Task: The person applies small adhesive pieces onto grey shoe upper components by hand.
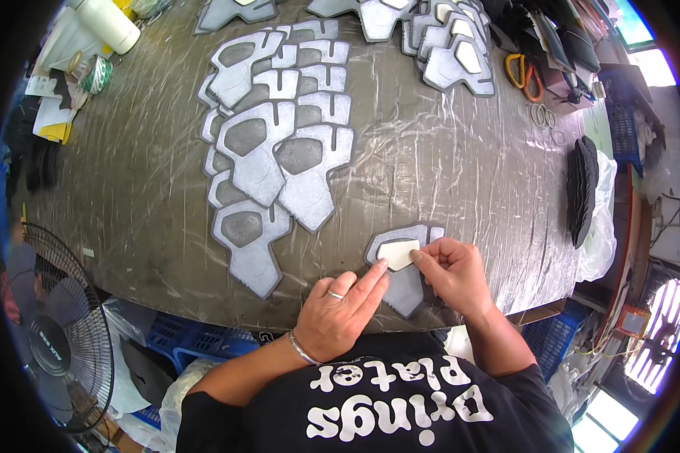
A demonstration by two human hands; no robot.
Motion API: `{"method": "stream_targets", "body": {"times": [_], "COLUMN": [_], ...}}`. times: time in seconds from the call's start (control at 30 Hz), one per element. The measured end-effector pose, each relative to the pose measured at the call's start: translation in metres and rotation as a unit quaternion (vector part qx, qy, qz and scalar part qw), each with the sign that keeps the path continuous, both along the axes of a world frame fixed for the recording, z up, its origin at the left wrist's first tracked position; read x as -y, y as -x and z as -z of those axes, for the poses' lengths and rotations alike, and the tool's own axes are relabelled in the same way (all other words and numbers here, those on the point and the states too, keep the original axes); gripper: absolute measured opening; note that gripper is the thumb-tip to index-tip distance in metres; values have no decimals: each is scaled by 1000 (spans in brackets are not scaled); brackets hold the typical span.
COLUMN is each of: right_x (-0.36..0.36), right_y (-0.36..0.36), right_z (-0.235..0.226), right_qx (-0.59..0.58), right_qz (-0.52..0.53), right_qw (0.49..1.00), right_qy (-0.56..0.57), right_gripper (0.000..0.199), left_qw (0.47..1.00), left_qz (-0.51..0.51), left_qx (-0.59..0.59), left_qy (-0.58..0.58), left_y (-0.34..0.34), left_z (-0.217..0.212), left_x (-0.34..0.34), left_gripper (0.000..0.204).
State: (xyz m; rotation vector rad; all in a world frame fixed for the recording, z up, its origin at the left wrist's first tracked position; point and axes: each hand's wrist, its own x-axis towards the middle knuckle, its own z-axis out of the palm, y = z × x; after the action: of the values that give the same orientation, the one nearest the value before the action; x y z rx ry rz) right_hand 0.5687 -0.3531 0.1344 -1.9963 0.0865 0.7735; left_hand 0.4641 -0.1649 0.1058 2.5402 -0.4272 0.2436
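At the table's near edge lies a grey, dark-rimmed flat cutout (pixel 404 293), with a small white many-sided patch (pixel 397 257) on its upper part. My right hand (pixel 459 278) pinches the patch at its right end between thumb and fingers. With index and middle fingers stretched out, my left hand (pixel 338 315) touches the patch's lower left edge; its other fingers are curled. Overlapping cutouts of the same shape (pixel 255 177) spread to the left, each with a darker area in its upper part. A farther pile (pixel 438 72) carries white patches.
Clear film covers the table (pixel 143 166). At the far right are orange-handled scissors (pixel 533 81), small metal scissors (pixel 542 117) and a black padded stack (pixel 582 192). A white bottle (pixel 106 24) stands far left. A fan (pixel 57 347) and blue crates (pixel 196 337) flank the near edge.
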Motion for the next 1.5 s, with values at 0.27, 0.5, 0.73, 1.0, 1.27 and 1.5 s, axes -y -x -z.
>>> {"method": "stream_targets", "body": {"times": [0.27, 0.5, 0.73, 1.0, 1.27, 1.5], "right_x": [2, 4, 1, 0, 1, 20], "right_y": [-1, 0, 1, 3, -34, -112], "right_z": [0, 4, 5, 2, -13, -12], "right_qx": [3, -12, 51, 122, 350, 221], "right_qz": [-5, 3, -11, -8, -273, -78], "right_qw": [1000, 1000, 998, 990, 890, 972], "right_qy": [10, 4, 40, 76, 101, 12], "right_gripper": [22, 23, 22, 21, 44, 33], "left_qw": [999, 999, 999, 997, 999, 984], "left_qz": [-2, 0, 2, 3, -12, -129], "left_qx": [-3, -5, -9, 4, 14, 39], "left_qy": [-32, -50, -49, -73, -33, 118], "left_y": [-5, -7, -10, -6, -7, 17], "left_z": [0, -1, -1, 0, 0, -4], "left_x": [3, 4, 5, 4, 6, -30], "left_gripper": [39, 39, 39, 39, 40, 40]}}
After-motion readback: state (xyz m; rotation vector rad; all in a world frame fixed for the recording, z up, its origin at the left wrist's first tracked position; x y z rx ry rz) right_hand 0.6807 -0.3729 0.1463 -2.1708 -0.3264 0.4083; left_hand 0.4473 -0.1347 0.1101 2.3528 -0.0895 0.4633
